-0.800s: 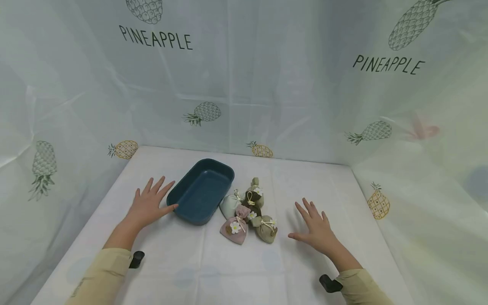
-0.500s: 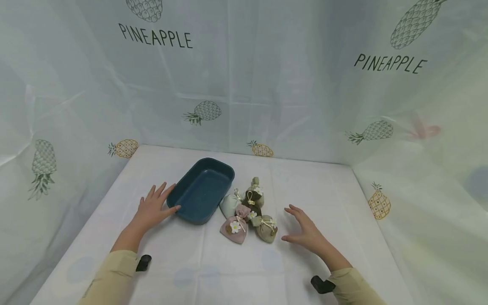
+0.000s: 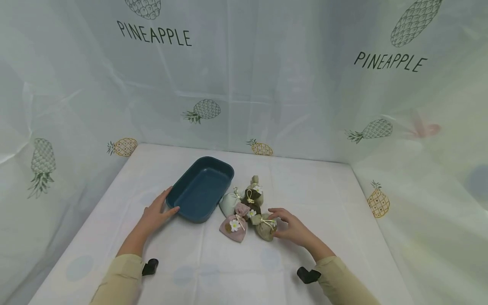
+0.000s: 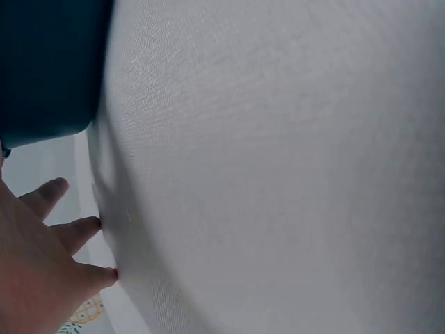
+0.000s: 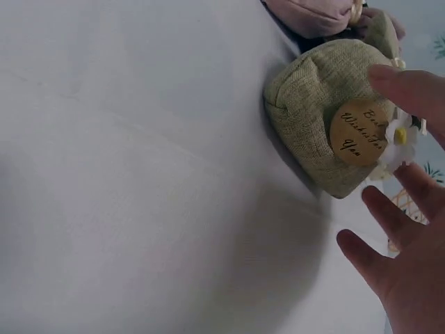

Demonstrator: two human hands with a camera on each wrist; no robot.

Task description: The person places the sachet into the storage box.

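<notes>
A dark blue rectangular dish (image 3: 202, 195) sits on the white-covered table. My left hand (image 3: 155, 217) is at its near left corner, thumb over the rim and fingers along the outer side. In the left wrist view several fingers spread beside the dish, tips down at the cloth. At the right of a cluster lies a green drawstring sachet (image 3: 264, 231) with a white flower and a round tag. My right hand (image 3: 291, 228) reaches around it from the right; in the right wrist view the thumb overlaps the sachet and the other fingers (image 5: 365, 254) are spread.
Beside the green sachet lie a pink sachet (image 3: 233, 229), a dark brown one (image 3: 249, 205), a pale mint one (image 3: 228, 204) and another olive one (image 3: 256, 186) behind. Pineapple-printed sheeting (image 3: 289, 106) walls the table's back and sides.
My right hand has moved left from beside the cluster to the green sachet, its fingers drawing closer together. My left hand has come in against the dish's corner. Dish and sachets keep their places.
</notes>
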